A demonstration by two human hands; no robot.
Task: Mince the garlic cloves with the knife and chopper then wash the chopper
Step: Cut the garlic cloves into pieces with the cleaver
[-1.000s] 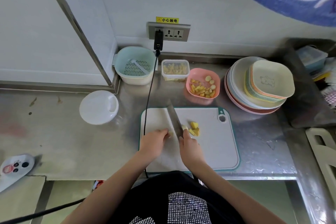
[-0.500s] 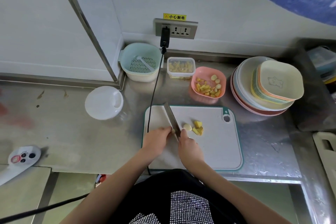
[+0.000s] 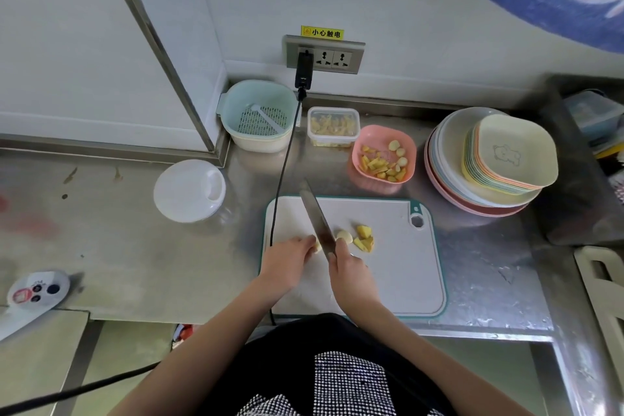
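On the white cutting board point(image 3: 398, 267) my right hand point(image 3: 351, 275) grips the handle of a knife point(image 3: 317, 218), its blade pointing away and to the left. My left hand point(image 3: 287, 257) holds a garlic clove piece point(image 3: 317, 246) against the left side of the blade. A pale garlic clove point(image 3: 343, 236) and yellow cut pieces point(image 3: 364, 238) lie just right of the blade. The white round chopper point(image 3: 189, 191) stands on the counter to the left of the board.
A pink bowl point(image 3: 366, 135) with cloves and cut pieces, a clear tub point(image 3: 333, 127) and a blue strainer basket point(image 3: 258, 116) stand behind the board. Stacked plates and bowls point(image 3: 489, 162) sit at right. A black cable point(image 3: 282, 172) runs from the wall socket across the board's left edge.
The view has shifted slightly. The knife has moved left a little, so a whole pale clove now shows right of the blade. Both hands stay on the board.
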